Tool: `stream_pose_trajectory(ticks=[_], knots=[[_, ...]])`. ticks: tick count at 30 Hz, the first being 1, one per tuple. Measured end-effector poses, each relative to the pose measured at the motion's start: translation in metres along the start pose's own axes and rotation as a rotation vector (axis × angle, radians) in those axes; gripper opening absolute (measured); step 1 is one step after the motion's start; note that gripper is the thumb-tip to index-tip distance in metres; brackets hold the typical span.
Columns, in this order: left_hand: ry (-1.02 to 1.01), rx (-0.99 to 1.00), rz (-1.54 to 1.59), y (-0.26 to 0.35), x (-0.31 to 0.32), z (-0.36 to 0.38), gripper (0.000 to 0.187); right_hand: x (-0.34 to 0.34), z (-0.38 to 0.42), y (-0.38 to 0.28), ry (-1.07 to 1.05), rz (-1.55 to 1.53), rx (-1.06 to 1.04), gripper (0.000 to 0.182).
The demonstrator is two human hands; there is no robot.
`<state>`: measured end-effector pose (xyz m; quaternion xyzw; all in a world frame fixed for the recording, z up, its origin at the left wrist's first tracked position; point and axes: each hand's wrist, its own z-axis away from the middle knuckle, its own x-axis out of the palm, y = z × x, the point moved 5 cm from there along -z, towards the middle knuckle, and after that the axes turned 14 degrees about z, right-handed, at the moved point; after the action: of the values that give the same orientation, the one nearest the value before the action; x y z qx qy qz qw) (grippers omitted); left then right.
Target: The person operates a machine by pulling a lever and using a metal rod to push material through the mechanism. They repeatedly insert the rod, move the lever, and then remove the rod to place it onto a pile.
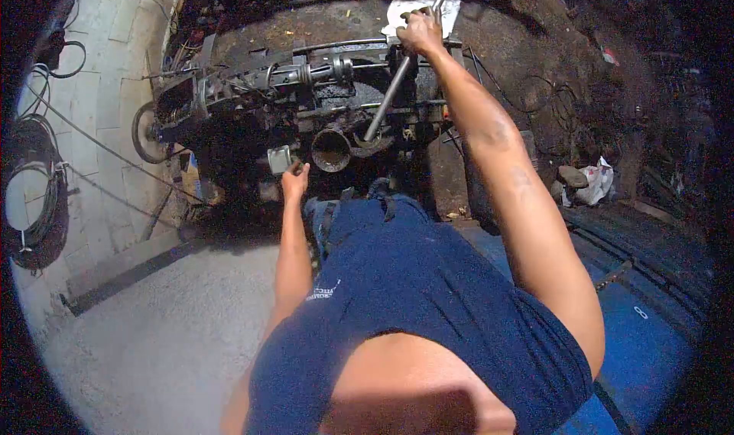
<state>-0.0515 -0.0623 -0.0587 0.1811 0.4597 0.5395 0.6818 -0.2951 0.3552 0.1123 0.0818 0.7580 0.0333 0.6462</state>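
My right hand (422, 34) reaches far forward, its fingers curled round a long metal bar (391, 95). The bar slants from the machine (329, 91) up and away to the right, passing under my hand and over a white sheet (451, 16). Lower and to the left, my left hand (295, 183) is closed at the front of the machine, with something small and dark at its fingertips that I cannot make out. Just beyond those fingers is a grey metal block (280, 160). A rusty round pipe opening (332, 150) faces me between the hands, close to the bar's lower end.
A handwheel (145, 133) sits at the machine's left end. Coiled hoses (37, 198) hang along the pale wall on the left. To the right lie a stone (572, 176) and a white plastic bag (600, 183). A blue surface (642, 343) spreads at lower right.
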Motion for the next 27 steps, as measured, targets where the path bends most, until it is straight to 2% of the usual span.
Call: stream_pose_trajectory(ticks=[3, 5, 6, 8, 11, 12, 14, 15, 17, 20, 27], knots=[[-0.005, -0.008, -0.009, 0.001, 0.001, 0.001, 0.052, 0.002, -0.002, 0.001, 0.006, -0.038, -0.018, 0.039], [0.032, -0.012, -0.067, 0.012, -0.001, 0.008, 0.053, 0.013, -0.006, 0.003, -0.101, -0.128, 0.044, 0.039], [0.031, -0.01, -0.074, 0.008, -0.001, 0.004, 0.053, 0.014, -0.006, 0.003, -0.102, -0.132, 0.05, 0.039], [-0.025, -0.052, -0.054, -0.004, 0.001, -0.002, 0.053, 0.008, -0.005, 0.002, 0.07, -0.132, 0.038, 0.035], [0.008, -0.07, -0.193, 0.028, -0.004, 0.018, 0.054, 0.01, -0.005, 0.001, 0.043, -0.161, 0.055, 0.036], [0.008, -0.068, -0.198, 0.018, -0.004, 0.01, 0.054, 0.009, -0.006, 0.002, 0.044, -0.165, 0.06, 0.036], [-0.063, -0.076, -0.126, -0.018, 0.001, -0.013, 0.054, 0.014, -0.007, 0.0, -0.097, -0.156, 0.043, 0.039], [-0.064, -0.075, -0.13, -0.014, 0.002, -0.01, 0.054, 0.01, -0.006, 0.0, -0.098, -0.157, 0.047, 0.039], [-0.01, 0.063, -0.148, 0.006, -0.001, 0.003, 0.056, -0.001, 0.0, -0.001, -0.079, -0.137, 0.042, 0.039], [-0.023, -0.028, -0.203, 0.012, 0.0, 0.008, 0.055, 0.01, -0.003, 0.001, -0.095, -0.193, 0.073, 0.04], [-0.001, -0.022, -0.234, 0.012, 0.0, 0.006, 0.051, 0.005, 0.0, 0.002, -0.027, -0.2, 0.069, 0.039]])
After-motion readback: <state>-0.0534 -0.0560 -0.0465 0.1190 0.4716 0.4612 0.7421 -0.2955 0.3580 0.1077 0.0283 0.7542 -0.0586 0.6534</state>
